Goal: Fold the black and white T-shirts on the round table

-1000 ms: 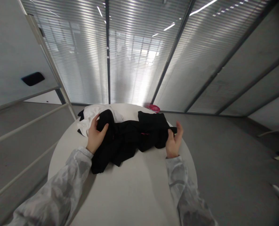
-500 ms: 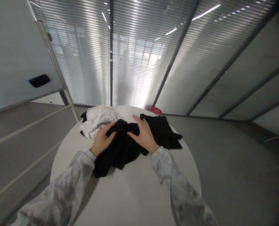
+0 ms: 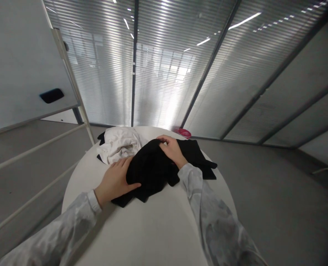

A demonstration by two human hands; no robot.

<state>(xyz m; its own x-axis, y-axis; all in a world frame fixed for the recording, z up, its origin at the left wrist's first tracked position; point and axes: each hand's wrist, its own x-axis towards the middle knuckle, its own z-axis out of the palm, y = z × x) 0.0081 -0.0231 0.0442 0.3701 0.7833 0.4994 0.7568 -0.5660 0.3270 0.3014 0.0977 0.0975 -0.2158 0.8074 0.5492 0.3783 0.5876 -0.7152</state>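
A crumpled black garment [image 3: 149,166] lies on the round white table [image 3: 152,225], its exact kind hidden by the folds. My right hand [image 3: 172,149] pinches its far upper edge between thumb and fingers. At the garment's left side is my left hand [image 3: 116,181], open, with the thumb stretched over the cloth and the fingers apart from it along the edge. Right of my right hand lies more black cloth [image 3: 193,151], spread flat; whether it is a separate piece I cannot tell. A bunched white garment [image 3: 121,142] sits just beyond my left hand.
Some dark cloth [image 3: 101,137] sticks out beside the white garment. A pink basket [image 3: 184,133] shows past the table's far edge. On the left stands a whiteboard [image 3: 22,66] on a pale frame [image 3: 42,147]. A glass partition with blinds [image 3: 164,74] runs behind the table.
My left hand has moved nearer and slid down the garment's left side. My right hand has closed on the far edge, and the black cloth between the hands is now raised into a rounded fold.
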